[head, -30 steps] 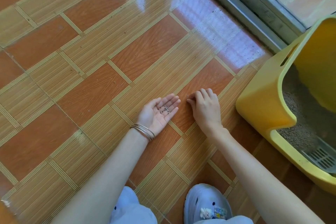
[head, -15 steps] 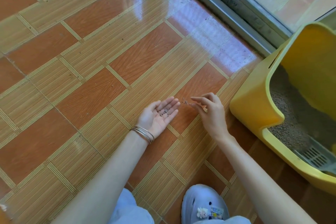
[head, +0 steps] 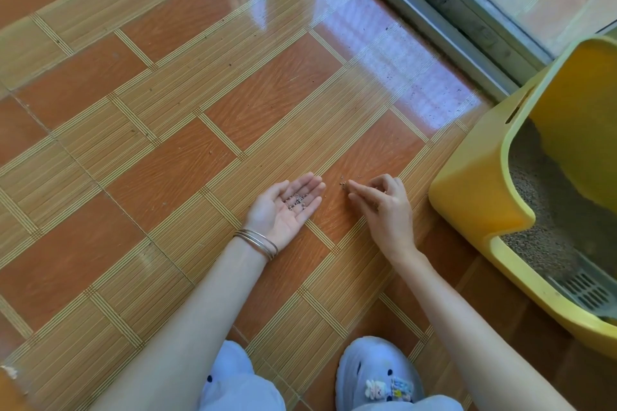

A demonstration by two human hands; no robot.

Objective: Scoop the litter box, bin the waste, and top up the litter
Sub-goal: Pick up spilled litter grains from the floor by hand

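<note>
My left hand (head: 287, 207) lies palm up just above the tiled floor, fingers straight, with several small grey litter grains (head: 298, 200) resting on the palm. My right hand (head: 384, 202) hovers to its right and pinches a litter grain (head: 343, 184) between thumb and forefinger tip. The yellow litter box (head: 474, 190) stands at the right, filled with grey-brown litter (head: 547, 210). A grey slotted scoop (head: 587, 290) lies in its near corner.
The orange and striped tile floor (head: 167, 160) carries scattered specks near the grey sliding-door track (head: 434, 10) at the top right. My two light blue shoes (head: 377, 374) stand at the bottom edge. Silver bangles (head: 257, 240) circle my left wrist.
My right hand rose off the floor, where it was pressing down, and now pinches a grain beside my left fingertips. The left palm stayed put. The view shifted slightly.
</note>
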